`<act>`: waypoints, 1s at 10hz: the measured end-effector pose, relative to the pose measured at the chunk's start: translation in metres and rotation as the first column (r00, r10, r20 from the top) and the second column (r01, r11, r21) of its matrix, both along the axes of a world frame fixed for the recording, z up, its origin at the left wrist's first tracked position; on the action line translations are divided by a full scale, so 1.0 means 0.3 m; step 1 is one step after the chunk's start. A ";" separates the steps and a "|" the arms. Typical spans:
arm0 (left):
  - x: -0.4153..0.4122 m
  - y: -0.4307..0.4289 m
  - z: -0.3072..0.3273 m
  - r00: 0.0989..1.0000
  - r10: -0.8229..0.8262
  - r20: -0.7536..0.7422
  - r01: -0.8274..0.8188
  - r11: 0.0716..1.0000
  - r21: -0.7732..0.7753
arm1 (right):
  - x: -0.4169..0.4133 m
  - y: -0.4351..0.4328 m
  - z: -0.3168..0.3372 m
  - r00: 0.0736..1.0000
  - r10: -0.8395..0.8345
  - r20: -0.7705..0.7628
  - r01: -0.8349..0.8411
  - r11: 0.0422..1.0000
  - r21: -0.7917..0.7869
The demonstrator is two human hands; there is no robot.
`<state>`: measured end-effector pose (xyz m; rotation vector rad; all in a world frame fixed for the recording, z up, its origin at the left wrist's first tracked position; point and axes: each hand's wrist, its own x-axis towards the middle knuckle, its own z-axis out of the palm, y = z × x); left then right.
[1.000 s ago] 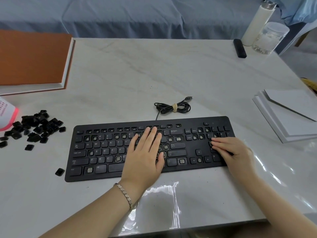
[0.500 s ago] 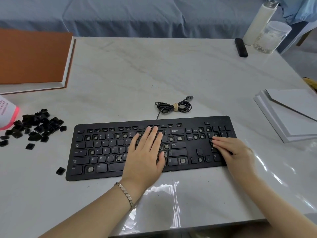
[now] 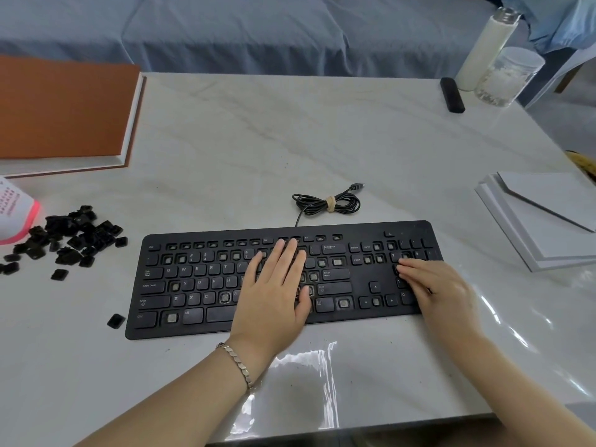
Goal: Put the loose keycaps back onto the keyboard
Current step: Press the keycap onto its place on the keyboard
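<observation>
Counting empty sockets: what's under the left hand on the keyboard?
The left hand lies flat on the middle of the keyboard, fingers straight. Bare sockets show just right of it; whatever lies beneath palm and fingers is covered, so uncountable.

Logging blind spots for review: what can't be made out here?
Head view:
- Keys beneath the left hand on the flat black keyboard: covered.
- Any keycap under the fingers of the right hand: hidden.
- Legends in the pile of loose black keycaps: too small.
- Pink-rimmed white container: cut by left edge.

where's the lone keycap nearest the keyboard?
Head view, left side: the keycap lies on the table just off the keyboard's near-left corner, apart from the pile farther back.
</observation>
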<state>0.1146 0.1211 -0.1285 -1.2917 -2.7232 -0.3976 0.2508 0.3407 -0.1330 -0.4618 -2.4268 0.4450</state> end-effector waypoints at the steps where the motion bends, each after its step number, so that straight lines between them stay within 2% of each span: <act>1: 0.000 0.000 0.000 1.000 0.001 0.005 -0.001 1.000 -0.005 | 0.000 0.007 -0.001 0.999 0.042 0.004 -0.043 0.999 0.032; 3: -0.001 -0.002 -0.002 1.000 -0.003 0.023 0.003 1.000 -0.006 | 0.022 -0.008 -0.009 0.996 0.046 0.072 -0.056 0.989 0.140; 4: -0.001 -0.003 -0.001 0.999 -0.002 0.036 0.002 1.000 -0.001 | 0.030 -0.069 -0.008 0.991 -0.008 0.133 -0.014 0.986 0.167; 6: -0.001 -0.003 0.002 0.998 -0.004 0.068 0.004 1.000 0.003 | 0.026 -0.105 0.004 0.983 -0.081 0.165 0.059 0.989 0.136; 8: -0.017 -0.017 0.017 0.985 -0.050 0.166 0.050 0.999 0.004 | -0.017 -0.126 0.066 0.956 -0.161 0.244 0.160 0.987 0.022; 9: -0.036 -0.091 0.049 0.943 -0.153 0.297 0.107 0.981 0.164 | -0.080 -0.203 0.114 0.934 -0.108 0.341 0.150 0.984 -0.100; 10: -0.069 -0.269 0.063 0.950 -0.057 0.307 -0.031 0.962 0.272 | -0.171 -0.347 0.164 0.911 0.120 0.396 -0.025 0.972 -0.236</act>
